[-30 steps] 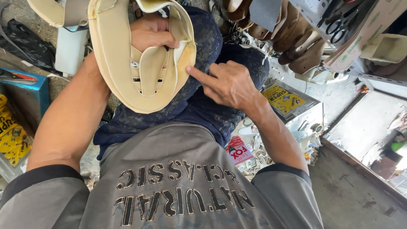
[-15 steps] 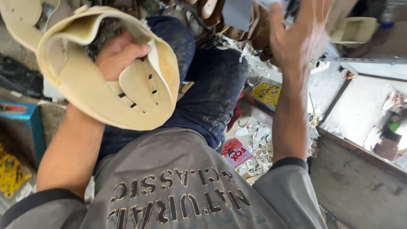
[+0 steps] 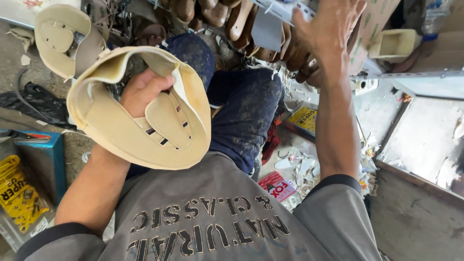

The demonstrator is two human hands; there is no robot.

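Observation:
My left hand point(image 3: 144, 91) grips a cream-coloured shoe upper point(image 3: 140, 123) with slotted straps, curled around the fingers at chest height. My right hand point(image 3: 328, 24) is raised at the top right with its fingers apart, touching a grey flat piece point(image 3: 267, 30) and the brown shoe lasts point(image 3: 237, 19) that hang there. It is not clear whether that hand holds anything. My knees in dark blue trousers point(image 3: 246, 106) lie below both hands.
A second cream upper point(image 3: 60, 41) lies on the ground at upper left beside a black plastic bag point(image 3: 36, 104). A blue box point(image 3: 41, 159) and yellow glue packets point(image 3: 19, 193) stand at left. A yellow tin point(image 3: 303, 118), scraps and a grey tray point(image 3: 425, 140) lie at right.
My right hand left the cream upper and rose to the hanging lasts at top right. My left hand lowered and tilted the upper toward my chest.

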